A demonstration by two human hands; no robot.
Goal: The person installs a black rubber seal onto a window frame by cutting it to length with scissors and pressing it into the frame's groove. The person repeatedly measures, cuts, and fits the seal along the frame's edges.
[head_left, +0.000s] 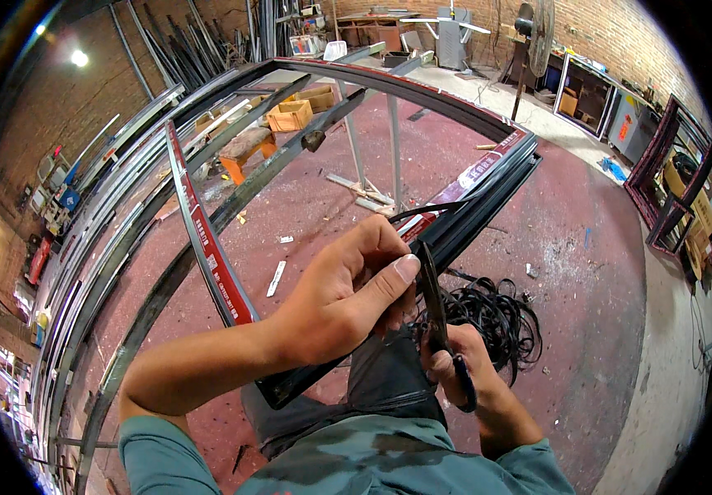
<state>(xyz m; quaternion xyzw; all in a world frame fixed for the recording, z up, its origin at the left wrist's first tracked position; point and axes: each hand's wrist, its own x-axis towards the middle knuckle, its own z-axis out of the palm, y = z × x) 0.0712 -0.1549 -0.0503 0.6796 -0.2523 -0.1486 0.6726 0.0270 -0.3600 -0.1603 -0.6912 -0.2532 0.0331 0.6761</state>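
A large dark window frame (496, 202) with red printed film along its faces lies in front of me, its near side close to my lap. My left hand (331, 301) is over that near side, thumb and fingers pinched on a thin black rubber strip (446, 205) that runs on toward the frame's right side. My right hand (465, 363) is closed around the handles of black scissors (435, 301). Their blades point up, right beside my left thumb tip; whether they touch the strip I cannot tell. A tangled heap of black strip (508, 326) lies on the floor by my right hand.
Metal support rails (261, 177) run under the frame. An orange stool (244, 148) and a wooden crate (290, 115) stand beyond it. Long metal profiles (84, 280) are stacked at left. A standing fan (540, 37) is at the back, and dark frames (671, 177) lean at right.
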